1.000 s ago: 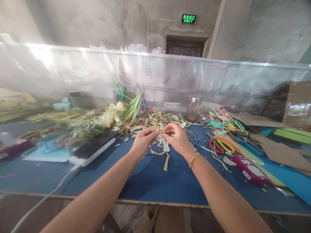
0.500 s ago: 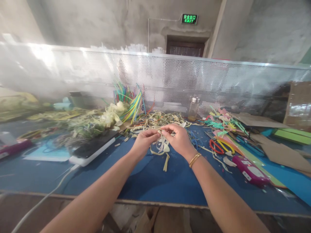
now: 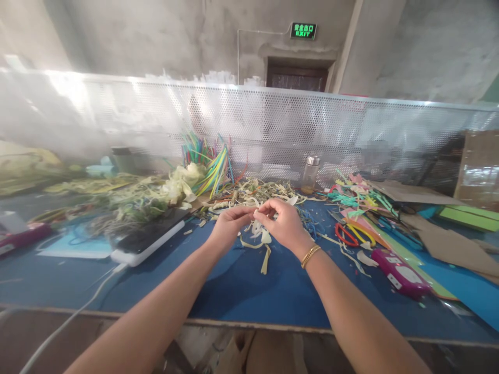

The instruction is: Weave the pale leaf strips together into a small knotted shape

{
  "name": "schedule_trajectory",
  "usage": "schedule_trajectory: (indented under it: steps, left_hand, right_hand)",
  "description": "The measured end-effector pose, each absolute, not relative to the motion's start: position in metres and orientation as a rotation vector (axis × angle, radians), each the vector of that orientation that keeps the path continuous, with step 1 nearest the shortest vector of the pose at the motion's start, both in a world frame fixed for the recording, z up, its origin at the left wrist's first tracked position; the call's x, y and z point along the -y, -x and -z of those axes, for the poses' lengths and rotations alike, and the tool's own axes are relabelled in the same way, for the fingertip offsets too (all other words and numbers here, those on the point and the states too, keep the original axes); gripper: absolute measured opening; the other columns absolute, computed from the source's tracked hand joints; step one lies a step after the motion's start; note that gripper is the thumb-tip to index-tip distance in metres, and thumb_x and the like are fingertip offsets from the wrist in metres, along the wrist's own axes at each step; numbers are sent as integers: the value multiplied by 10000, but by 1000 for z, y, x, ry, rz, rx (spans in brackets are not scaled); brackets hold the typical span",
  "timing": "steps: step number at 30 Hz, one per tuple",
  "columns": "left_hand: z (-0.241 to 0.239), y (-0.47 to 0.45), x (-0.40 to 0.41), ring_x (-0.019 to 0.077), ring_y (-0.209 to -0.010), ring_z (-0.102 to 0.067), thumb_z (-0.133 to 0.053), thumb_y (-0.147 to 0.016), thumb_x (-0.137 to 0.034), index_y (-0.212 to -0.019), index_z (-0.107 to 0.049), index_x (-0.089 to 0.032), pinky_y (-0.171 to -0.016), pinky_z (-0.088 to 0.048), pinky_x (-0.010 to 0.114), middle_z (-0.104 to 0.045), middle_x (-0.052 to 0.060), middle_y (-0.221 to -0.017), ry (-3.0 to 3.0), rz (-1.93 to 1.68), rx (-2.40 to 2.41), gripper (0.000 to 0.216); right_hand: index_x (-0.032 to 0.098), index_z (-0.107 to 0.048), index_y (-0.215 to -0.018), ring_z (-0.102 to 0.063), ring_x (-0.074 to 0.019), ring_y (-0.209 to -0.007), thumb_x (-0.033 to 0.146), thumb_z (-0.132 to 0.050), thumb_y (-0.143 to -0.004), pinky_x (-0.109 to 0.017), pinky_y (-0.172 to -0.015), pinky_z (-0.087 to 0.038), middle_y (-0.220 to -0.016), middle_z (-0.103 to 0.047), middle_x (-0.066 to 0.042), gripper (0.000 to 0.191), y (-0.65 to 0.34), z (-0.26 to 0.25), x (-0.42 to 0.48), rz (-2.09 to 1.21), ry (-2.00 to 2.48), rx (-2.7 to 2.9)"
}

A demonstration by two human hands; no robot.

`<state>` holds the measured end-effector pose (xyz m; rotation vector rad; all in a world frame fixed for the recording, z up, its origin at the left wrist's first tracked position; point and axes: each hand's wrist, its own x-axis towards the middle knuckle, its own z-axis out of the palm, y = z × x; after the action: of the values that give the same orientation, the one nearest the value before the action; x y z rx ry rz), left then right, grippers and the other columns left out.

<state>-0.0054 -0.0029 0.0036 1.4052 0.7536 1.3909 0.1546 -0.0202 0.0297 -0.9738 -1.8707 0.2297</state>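
Note:
Over the blue table (image 3: 241,291), my left hand (image 3: 228,226) and my right hand (image 3: 284,223) meet fingertip to fingertip. Both pinch the same small bundle of pale cream strips (image 3: 260,235), which hangs down between them onto the tabletop. One loose cream strip (image 3: 266,259) lies just below. A gold bracelet (image 3: 309,255) sits on my right wrist. Behind my hands spreads a heap of cut strips and scraps (image 3: 253,193).
A phone on a white charger block (image 3: 150,241) lies left with its cable. Coloured strip bundles (image 3: 208,161) and a jar (image 3: 311,174) stand at the back by the perforated metal screen (image 3: 351,130). Red-handled scissors (image 3: 353,235), a pink cutter (image 3: 399,271) and cardboard sheets lie right.
My hands have kept working the cream strips at the same spot; the fingertips have shifted slightly and closed together. Nothing else moved.

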Motion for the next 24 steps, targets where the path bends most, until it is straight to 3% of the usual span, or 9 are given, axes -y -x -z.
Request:
schedule_trajectory:
  steps: [3,7,13,19,24]
  left_hand:
    - [-5,4,2,155,-723,-584,-767,-603,-324,-806,-740,-173,-691,-439,275,-702,49,-811,-1484,-1453,-850,255]
    - [-1,6,-2,132,-634,-552,-756,-614,-357,-803,-731,-165,-596,-408,246,-678,34,-722,-1566,-1526,-958,271]
    - [4,10,-7,113,-588,-519,-726,-649,-353,-819,-702,-159,-553,-390,227,-631,16,-671,-1660,-1614,-991,260]
    - [4,13,-8,92,-537,-468,-702,-677,-347,-827,-690,-159,-510,-353,213,-568,-13,-604,-1671,-1641,-1031,240]
    - [6,16,-11,107,-574,-513,-684,-691,-333,-827,-688,-165,-551,-393,225,-618,6,-662,-1720,-1689,-1067,216]
  right_hand:
    - [216,-593,-777,-566,-153,-709,283,-624,-749,-313,-716,-442,-755,-625,-20,79,-155,-27,18,-161,1020,1839]
    - [207,-542,-758,-574,-146,-698,220,-533,-786,-294,-693,-439,-743,-614,-15,32,-158,-24,13,-206,1046,1815]
    - [200,-513,-898,-534,-125,-645,237,-446,-849,-254,-616,-393,-746,-594,-3,91,-160,-23,11,-407,1098,1899]
    - [187,-525,-722,-442,-105,-588,357,-388,-907,-239,-564,-307,-623,-501,18,286,-161,-33,17,-245,1112,1948]
    - [190,-596,-735,-448,-101,-583,293,-465,-874,-239,-562,-295,-615,-541,18,216,-167,-36,16,-251,1180,2015]
